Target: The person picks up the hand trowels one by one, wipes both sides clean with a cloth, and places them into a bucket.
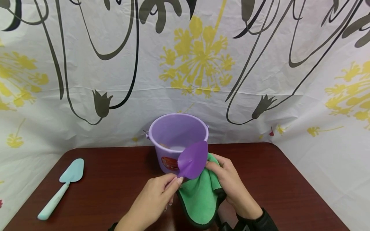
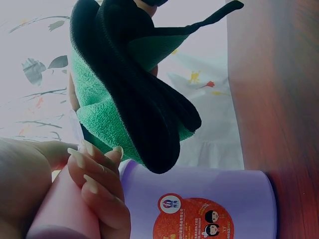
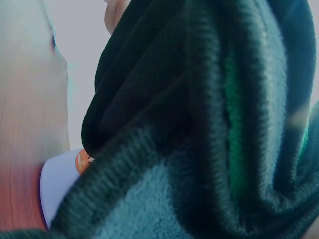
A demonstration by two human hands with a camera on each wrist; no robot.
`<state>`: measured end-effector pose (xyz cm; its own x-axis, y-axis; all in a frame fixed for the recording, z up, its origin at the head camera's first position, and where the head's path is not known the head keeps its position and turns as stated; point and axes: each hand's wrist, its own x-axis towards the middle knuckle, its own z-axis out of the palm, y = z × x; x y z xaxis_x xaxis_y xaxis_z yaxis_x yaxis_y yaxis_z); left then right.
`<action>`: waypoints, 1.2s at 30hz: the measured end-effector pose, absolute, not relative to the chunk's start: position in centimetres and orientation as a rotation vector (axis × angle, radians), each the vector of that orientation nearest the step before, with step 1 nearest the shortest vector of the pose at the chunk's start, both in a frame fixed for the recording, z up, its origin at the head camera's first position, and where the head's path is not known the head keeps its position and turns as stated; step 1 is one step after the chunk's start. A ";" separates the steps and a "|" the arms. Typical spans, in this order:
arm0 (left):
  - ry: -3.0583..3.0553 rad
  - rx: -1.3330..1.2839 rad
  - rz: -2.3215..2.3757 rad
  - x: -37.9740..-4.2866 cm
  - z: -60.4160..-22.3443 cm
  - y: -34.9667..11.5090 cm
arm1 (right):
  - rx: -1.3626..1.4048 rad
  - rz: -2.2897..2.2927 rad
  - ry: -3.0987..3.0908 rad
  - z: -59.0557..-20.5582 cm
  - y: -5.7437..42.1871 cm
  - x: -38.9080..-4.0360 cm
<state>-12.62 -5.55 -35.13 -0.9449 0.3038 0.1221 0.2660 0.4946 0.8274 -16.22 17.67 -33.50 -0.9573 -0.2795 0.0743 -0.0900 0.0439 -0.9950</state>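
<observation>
The left grip [image 1: 153,199] curls round the purple trowel [image 1: 193,161] in front of the bucket [image 1: 160,150], the right grip [image 1: 233,183] pinches the green cloth [image 1: 201,199], and pressing the cloth hard could twist the trowel loose.

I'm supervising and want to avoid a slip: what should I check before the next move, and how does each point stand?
1. Purple plastic shovel gripped by its pink handle in the left hand: ok.
2. Green, black-edged terry cloth held in the right hand: ok.
3. Round lilac plastic bucket upright on the red-brown table: ok.
4. Pale turquoise trowel apart from both hands: ok.
5. Back of the shovel's blade clean: cannot tell, hidden from view.
</observation>
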 end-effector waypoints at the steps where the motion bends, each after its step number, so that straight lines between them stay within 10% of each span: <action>1: 2.679 0.511 1.474 -12.6 -35.1 -5.6 | -0.384 -2.043 2.167 -33.5 17.7 -16.2; 36: 2.752 0.524 1.400 -12.8 -35.4 -5.4 | -0.404 -2.031 2.210 -33.7 17.4 -16.4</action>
<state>-12.78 -5.41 -35.42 -0.9439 0.2985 0.1410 0.2897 0.5444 0.7872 -16.40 17.37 -33.70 -0.9581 -0.2696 0.0965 -0.1188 0.0680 -0.9906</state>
